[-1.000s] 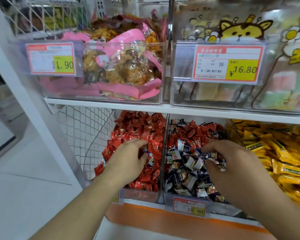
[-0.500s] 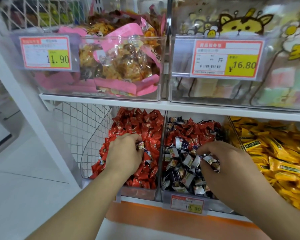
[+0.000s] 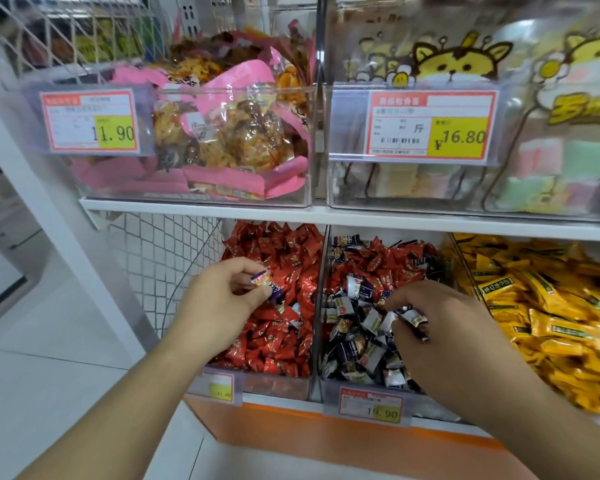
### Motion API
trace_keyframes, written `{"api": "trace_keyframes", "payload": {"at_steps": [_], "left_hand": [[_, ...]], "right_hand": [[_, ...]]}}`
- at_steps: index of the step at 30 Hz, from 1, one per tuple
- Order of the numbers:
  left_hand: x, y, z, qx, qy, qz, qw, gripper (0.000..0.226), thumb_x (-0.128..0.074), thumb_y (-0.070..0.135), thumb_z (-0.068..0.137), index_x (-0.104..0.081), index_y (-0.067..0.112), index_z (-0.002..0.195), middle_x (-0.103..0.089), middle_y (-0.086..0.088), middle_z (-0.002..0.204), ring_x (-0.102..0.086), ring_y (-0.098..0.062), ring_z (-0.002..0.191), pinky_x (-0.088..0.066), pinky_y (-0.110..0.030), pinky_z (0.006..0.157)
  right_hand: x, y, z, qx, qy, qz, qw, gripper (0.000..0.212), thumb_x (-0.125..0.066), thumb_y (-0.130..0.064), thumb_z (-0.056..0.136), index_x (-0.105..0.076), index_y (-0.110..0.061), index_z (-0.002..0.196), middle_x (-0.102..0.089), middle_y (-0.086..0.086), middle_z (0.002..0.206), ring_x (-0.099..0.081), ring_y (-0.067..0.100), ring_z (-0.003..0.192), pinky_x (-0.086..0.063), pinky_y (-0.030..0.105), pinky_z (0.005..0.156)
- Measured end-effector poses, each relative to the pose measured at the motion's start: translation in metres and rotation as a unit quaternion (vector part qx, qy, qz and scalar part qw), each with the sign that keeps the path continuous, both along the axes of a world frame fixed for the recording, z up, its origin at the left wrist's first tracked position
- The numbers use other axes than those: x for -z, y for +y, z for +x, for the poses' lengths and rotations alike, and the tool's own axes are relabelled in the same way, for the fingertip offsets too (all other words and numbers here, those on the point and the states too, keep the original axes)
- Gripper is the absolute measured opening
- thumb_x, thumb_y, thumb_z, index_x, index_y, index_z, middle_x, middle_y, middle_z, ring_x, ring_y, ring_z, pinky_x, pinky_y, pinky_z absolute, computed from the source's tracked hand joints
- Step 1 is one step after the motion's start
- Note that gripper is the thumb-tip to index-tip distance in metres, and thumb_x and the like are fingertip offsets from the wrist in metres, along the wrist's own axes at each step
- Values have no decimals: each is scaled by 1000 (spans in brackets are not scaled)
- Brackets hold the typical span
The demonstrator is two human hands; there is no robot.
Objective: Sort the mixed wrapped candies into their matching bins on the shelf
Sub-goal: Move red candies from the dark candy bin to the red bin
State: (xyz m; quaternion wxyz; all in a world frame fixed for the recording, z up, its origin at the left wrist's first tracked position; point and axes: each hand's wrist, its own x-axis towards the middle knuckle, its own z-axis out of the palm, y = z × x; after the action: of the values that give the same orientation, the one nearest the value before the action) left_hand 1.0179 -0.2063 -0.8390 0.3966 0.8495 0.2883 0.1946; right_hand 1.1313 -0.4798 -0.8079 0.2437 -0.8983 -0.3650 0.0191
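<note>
On the lower shelf a clear bin (image 3: 274,384) holds red wrapped candies (image 3: 284,258). The bin to its right (image 3: 329,382) holds dark blue and silver candies (image 3: 357,344) in front and red ones (image 3: 388,261) at the back. My left hand (image 3: 222,299) hovers over the red bin and pinches a dark blue candy (image 3: 265,284) between thumb and fingers. My right hand (image 3: 440,327) lies in the mixed bin, fingers curled round a few dark blue candies (image 3: 413,318).
A third bin at the right holds yellow packets (image 3: 534,306). The upper shelf carries a bin of pink snack bags (image 3: 222,140) and a bin of pastel marshmallow bags (image 3: 551,161), with price tags (image 3: 430,123) on their fronts. A white wire mesh panel (image 3: 163,258) stands left of the red bin.
My left hand has lifted out of the red candies with a dark blue candy pinched in it. My right hand has gathered dark blue candies in the middle bin.
</note>
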Motion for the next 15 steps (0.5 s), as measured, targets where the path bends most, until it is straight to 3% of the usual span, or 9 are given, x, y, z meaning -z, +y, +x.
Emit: {"api": "trace_keyframes", "payload": {"at_steps": [3, 7, 11, 13, 15], "left_hand": [[-5, -1, -8, -15, -13, -16, 1000, 15, -79, 33, 91, -71, 43, 99, -76, 17, 88, -70, 0, 88, -51, -29, 81], [-15, -6, -14, -31, -41, -9, 999, 10, -78, 31, 91, -72, 40, 93, -72, 31, 96, -63, 15, 97, -44, -18, 85], [-40, -33, -10, 9, -87, -57, 995, 7, -81, 28, 89, -77, 34, 91, -76, 12, 91, -68, -4, 87, -53, -19, 79], [-52, -57, -5, 51, -97, -106, 988, 8, -82, 25, 87, -79, 29, 92, -77, 10, 89, -71, -5, 85, -53, -13, 75], [-56, -78, 1, 82, -83, -129, 985, 8, -83, 27, 86, -80, 29, 93, -78, 10, 87, -73, -3, 84, -54, -13, 76]], "right_hand": [[-2, 1, -3, -4, 5, 5, 1000, 23, -65, -18, 95, -68, -31, 114, -60, -17, 125, -61, 7, 108, -44, 12, 79], [-3, 3, -9, -4, 9, 7, 1000, 23, -63, -22, 96, -64, -33, 116, -58, -17, 130, -71, 21, 92, -58, 27, 80], [-4, 4, -11, -30, 5, 29, 999, 38, -64, -27, 99, -57, -36, 135, -56, -20, 134, -53, -5, 112, -35, -5, 79], [-7, 5, -14, -50, 17, 59, 997, 49, -68, -36, 96, -48, -40, 141, -55, -25, 131, -45, -18, 108, -30, -9, 81], [-10, 7, -17, -63, 8, 82, 995, 54, -71, -44, 91, -47, -43, 140, -55, -29, 124, -46, -20, 108, -36, -3, 85]]}}
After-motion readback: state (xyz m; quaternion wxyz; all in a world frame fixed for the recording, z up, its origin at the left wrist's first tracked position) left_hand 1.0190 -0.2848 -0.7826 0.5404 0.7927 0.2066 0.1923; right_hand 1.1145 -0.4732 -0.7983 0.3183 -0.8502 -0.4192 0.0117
